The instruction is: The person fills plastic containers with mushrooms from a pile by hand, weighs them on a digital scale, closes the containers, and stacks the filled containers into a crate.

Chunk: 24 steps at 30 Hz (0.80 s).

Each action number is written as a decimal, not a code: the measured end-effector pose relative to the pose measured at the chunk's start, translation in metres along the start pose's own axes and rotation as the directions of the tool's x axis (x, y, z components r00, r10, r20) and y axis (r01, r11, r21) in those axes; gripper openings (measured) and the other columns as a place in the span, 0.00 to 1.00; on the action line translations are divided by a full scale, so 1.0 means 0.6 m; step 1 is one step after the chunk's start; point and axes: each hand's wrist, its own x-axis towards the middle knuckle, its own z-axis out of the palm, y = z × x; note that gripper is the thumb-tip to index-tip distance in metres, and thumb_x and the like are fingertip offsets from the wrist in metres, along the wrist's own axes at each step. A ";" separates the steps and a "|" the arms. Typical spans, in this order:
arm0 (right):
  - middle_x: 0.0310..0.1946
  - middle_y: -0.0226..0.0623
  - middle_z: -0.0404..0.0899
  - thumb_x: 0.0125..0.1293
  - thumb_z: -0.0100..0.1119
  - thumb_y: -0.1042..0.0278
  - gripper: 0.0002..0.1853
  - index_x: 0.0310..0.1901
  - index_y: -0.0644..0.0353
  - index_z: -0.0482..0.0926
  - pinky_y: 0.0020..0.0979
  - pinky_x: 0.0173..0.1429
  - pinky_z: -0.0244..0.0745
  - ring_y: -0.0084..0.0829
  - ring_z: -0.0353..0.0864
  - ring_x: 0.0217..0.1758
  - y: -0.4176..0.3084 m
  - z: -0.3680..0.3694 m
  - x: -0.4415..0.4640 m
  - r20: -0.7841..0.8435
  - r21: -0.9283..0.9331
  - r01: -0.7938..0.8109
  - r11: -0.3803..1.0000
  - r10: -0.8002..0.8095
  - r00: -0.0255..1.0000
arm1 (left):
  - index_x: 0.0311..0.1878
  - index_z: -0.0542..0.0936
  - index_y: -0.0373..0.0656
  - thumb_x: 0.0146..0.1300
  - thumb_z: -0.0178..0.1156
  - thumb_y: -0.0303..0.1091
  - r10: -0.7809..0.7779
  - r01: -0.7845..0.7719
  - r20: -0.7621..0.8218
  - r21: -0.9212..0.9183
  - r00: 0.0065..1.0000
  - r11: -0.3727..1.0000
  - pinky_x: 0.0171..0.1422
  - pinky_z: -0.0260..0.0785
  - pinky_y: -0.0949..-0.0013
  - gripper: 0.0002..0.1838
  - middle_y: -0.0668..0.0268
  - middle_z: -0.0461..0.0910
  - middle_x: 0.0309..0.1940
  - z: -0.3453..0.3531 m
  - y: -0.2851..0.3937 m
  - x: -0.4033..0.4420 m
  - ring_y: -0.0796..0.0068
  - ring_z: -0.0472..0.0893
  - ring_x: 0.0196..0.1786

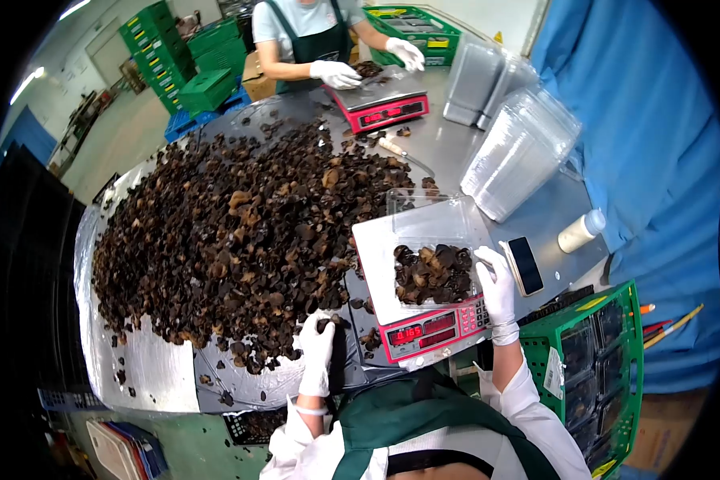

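Observation:
A large heap of dark brown dried fungus (240, 232) covers the left of the metal table. My left hand (318, 348), in a white glove, is at the heap's near edge with its fingers curled round a dark piece. My right hand (496, 292), also gloved, touches the right side of a clear plastic box on the near scale (376, 264), its fingers apart. Dark fungus pieces (434, 274) lie in that box, whose clear lid is folded open at the back. Red digits on the scale's display (422, 332) read about 0.165.
A phone (526, 266), a white bottle (582, 231) and stacked clear boxes (520, 152) stand to the right. Beyond the heap lies a knife (406, 155). Across the table a gloved co-worker (312, 48) uses another scale (380, 104). A green crate (552, 344) holds filled boxes, near right.

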 end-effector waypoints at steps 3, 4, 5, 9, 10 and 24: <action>0.53 0.42 0.76 0.64 0.58 0.73 0.12 0.49 0.62 0.80 0.31 0.59 0.72 0.35 0.76 0.58 0.000 -0.007 -0.006 0.007 -0.053 -0.004 0.999 0.005 1.000 | 0.38 0.77 0.38 0.53 0.61 0.22 0.124 -0.108 0.130 -0.126 0.984 0.986 0.48 0.70 0.71 0.08 0.65 0.79 0.33 0.023 0.133 0.008 0.76 0.78 0.41; 0.53 0.42 0.76 0.64 0.58 0.73 0.12 0.49 0.62 0.80 0.31 0.59 0.72 0.35 0.76 0.58 -0.002 -0.008 -0.006 0.006 -0.065 0.007 0.998 -0.007 1.000 | 0.39 0.78 0.39 0.53 0.62 0.23 0.131 -0.096 0.187 -0.185 0.974 0.978 0.46 0.71 0.71 0.09 0.63 0.79 0.33 0.039 0.186 0.012 0.73 0.79 0.39; 0.52 0.41 0.76 0.64 0.58 0.74 0.11 0.48 0.61 0.80 0.30 0.57 0.73 0.34 0.76 0.58 0.001 -0.008 -0.005 -0.006 -0.010 -0.001 1.000 0.001 1.000 | 0.40 0.78 0.39 0.53 0.62 0.24 0.241 -0.226 0.224 -0.090 0.944 0.970 0.44 0.72 0.69 0.10 0.62 0.79 0.33 0.057 0.233 0.019 0.69 0.80 0.38; 0.55 0.39 0.74 0.66 0.55 0.78 0.13 0.52 0.64 0.77 0.29 0.62 0.71 0.31 0.76 0.57 -0.012 -0.019 0.001 0.041 0.002 0.015 1.000 -0.015 0.999 | 0.46 0.78 0.44 0.52 0.67 0.29 0.556 -0.617 0.328 0.114 0.763 0.779 0.49 0.69 0.60 0.17 0.60 0.77 0.34 0.158 0.294 0.047 0.58 0.78 0.41; 0.55 0.39 0.74 0.66 0.55 0.78 0.13 0.52 0.64 0.77 0.29 0.62 0.71 0.31 0.76 0.57 -0.013 -0.022 -0.001 0.033 0.005 0.013 1.000 -0.013 0.999 | 0.53 0.78 0.46 0.51 0.69 0.29 0.560 -0.652 0.385 0.166 0.734 0.740 0.53 0.67 0.60 0.23 0.60 0.77 0.35 0.167 0.305 0.051 0.60 0.77 0.44; 0.53 0.43 0.76 0.67 0.59 0.67 0.25 0.64 0.62 0.67 0.28 0.58 0.71 0.28 0.77 0.53 0.057 0.030 0.124 0.092 0.271 -0.262 0.926 0.246 0.965 | 0.60 0.71 0.39 0.68 0.55 0.29 -0.084 0.062 0.415 0.066 0.906 0.996 0.40 0.72 0.74 0.18 0.62 0.81 0.36 0.077 0.238 0.003 0.78 0.80 0.34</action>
